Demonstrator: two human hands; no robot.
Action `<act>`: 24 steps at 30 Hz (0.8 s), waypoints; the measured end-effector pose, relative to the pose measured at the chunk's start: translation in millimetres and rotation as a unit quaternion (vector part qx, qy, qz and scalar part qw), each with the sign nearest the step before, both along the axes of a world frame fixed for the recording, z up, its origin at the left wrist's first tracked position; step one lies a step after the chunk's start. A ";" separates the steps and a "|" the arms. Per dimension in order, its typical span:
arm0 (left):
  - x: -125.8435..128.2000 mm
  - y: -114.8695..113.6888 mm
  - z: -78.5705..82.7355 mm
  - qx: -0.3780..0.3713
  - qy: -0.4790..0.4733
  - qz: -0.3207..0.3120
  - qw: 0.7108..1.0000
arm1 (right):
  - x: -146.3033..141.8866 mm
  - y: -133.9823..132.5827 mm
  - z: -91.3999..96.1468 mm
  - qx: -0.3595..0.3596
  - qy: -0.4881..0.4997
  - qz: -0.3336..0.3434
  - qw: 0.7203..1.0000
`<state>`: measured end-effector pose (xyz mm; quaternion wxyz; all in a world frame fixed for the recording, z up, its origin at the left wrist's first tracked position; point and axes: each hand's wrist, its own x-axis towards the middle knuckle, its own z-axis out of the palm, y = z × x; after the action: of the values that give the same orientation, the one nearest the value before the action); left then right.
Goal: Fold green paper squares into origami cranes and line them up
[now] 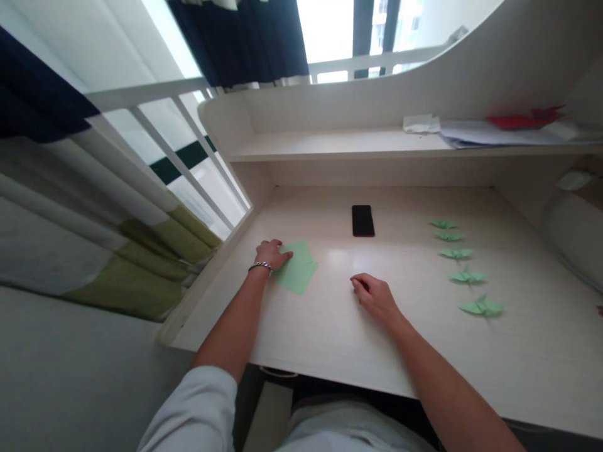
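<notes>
My left hand [271,254], with a chain bracelet at the wrist, rests on the left side of some light green paper [298,270]. Its thumb lies over the paper, apart from the fingers. The paper lies flat on the desk, and an edge line across it suggests overlapping sheets. Over the middle of the desk, my right hand [374,295] is closed with fingers curled in, and nothing shows in it. To its right, several folded green paper cranes [481,306] stand in a column running away from me.
A black phone [362,221] lies on the desk [339,339] beyond my hands. On the raised shelf [330,143] at the back are a white tissue [421,123], a pile of papers [490,134] and a red object [513,121]. Railings and a curtain [141,251] border the left side.
</notes>
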<state>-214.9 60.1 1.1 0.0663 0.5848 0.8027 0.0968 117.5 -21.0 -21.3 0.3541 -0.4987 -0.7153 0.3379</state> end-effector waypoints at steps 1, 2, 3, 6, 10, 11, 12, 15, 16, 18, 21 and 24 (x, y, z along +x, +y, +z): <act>-1.5 5.3 -0.1 -0.007 0.000 0.006 1.000 | 1.1 0.0 -0.1 -0.016 0.016 -0.002 1.000; -2.2 9.5 -0.1 -0.014 -0.001 0.011 1.000 | 1.8 0.3 -0.1 -0.032 0.029 -0.004 0.999; -2.5 12.7 0.0 -0.022 -0.004 0.015 1.000 | 2.3 0.7 0.1 -0.044 0.039 -0.003 0.998; -1.6 17.0 1.2 -0.034 -0.015 0.016 0.999 | 2.6 1.5 1.1 -0.065 0.055 -0.002 0.996; 0.0 15.9 4.0 -0.025 -0.028 0.018 0.999 | 3.4 0.9 2.2 -0.077 0.069 -0.004 0.995; 0.6 15.1 4.4 -0.018 -0.030 0.019 0.999 | 3.7 0.9 2.3 -0.080 0.072 -0.005 0.994; 1.3 14.2 4.4 -0.009 -0.032 0.020 0.999 | 4.0 1.0 2.5 -0.082 0.074 -0.006 0.994; 4.5 10.4 2.8 0.021 -0.037 0.015 0.999 | 4.9 1.8 2.8 -0.088 0.084 -0.010 0.993; 5.6 8.7 2.0 0.031 -0.041 0.012 0.999 | 5.2 2.1 3.0 -0.090 0.087 -0.009 0.992; 7.1 4.4 1.3 0.052 -0.049 0.005 0.997 | 5.6 2.3 3.0 -0.093 0.094 -0.008 0.991; 6.3 -4.2 4.8 0.086 -0.065 0.008 0.994 | 6.4 1.8 2.7 -0.098 0.105 -0.009 0.990; 7.0 -16.3 12.5 0.128 -0.084 0.016 0.988 | 8.8 2.3 1.8 -0.098 0.116 -0.018 0.988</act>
<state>-207.9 43.8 13.6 0.0565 0.5650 0.7849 0.2482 126.2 -18.7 -19.5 0.3901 -0.5013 -0.6241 0.4550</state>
